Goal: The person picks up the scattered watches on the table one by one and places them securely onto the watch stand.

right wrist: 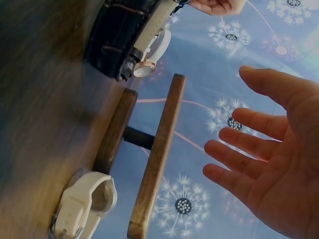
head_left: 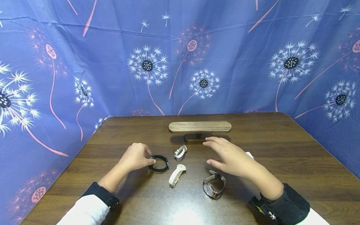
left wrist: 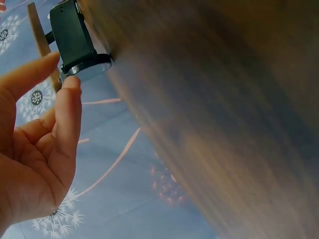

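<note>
My left hand [head_left: 137,157] pinches the edge of a watch with a black strap [head_left: 159,170], which stands looped on the table. In the left wrist view, thumb and fingertip meet at the round case of this black watch [left wrist: 74,35]. My right hand [head_left: 232,157] hovers over the table with spread fingers, holding nothing. Nearest below it lies a dark-strapped watch with a rose-gold case [head_left: 208,190]. A white-strapped watch [head_left: 175,177] lies between the hands, with a smaller white watch [head_left: 180,152] behind it. Another white watch [right wrist: 79,204], mostly hidden behind the right hand in the head view, shows in the right wrist view.
A wooden T-shaped display stand [head_left: 200,126] with a rounded horizontal bar stands toward the back of the brown wooden table [head_left: 135,128]. Behind the table hangs a blue cloth [head_left: 236,93] with a dandelion print.
</note>
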Motion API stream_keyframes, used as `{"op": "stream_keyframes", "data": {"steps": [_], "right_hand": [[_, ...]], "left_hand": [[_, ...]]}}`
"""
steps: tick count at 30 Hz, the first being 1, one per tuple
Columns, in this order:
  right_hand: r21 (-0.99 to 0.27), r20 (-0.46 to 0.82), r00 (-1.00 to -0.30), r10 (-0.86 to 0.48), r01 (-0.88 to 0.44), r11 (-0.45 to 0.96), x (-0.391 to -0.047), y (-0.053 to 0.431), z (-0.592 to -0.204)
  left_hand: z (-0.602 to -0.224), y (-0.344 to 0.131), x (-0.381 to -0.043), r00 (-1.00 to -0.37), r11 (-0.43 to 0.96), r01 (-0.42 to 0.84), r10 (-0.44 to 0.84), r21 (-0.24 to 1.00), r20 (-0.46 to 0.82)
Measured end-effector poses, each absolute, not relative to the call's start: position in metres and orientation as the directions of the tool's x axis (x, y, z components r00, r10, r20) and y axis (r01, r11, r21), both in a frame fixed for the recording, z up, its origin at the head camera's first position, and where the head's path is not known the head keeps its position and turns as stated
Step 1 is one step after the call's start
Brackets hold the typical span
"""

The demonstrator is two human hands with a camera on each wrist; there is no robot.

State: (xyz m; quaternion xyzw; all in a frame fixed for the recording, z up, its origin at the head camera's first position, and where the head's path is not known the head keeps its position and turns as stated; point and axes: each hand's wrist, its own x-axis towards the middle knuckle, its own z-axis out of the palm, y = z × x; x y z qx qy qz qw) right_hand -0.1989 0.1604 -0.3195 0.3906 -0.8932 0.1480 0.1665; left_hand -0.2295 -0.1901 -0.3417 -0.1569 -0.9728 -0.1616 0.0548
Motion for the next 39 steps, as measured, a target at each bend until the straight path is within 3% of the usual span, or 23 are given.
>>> {"op": "stream_keyframes", "data": {"steps": [15,25,31,39], "right_hand": [[-0.121,0.406,-0.633,-0.659,-0.752,0.648,-0.199,0.156,-0.324],[-0.110,0.413,-0.622,-0.665,-0.759,0.642,-0.200,0.154,-0.318],[-0.123,0.438,-0.609,-0.661,-0.769,0.628,-0.201,0.153,-0.313],[-0.086,0.515,-0.572,-0.638,-0.775,0.625,-0.200,0.146,-0.307]], "left_hand": [[-0.344,-0.188,-0.231,-0.929,0.887,0.355,0.297,0.295,0.223],[-0.332,-0.184,-0.224,-0.880,0.890,0.396,0.298,0.226,0.371],[-0.324,-0.175,-0.219,-0.753,0.891,0.445,0.322,0.084,0.574],[-0.310,-0.146,-0.213,-0.471,0.855,0.513,0.351,-0.072,0.809]]}}
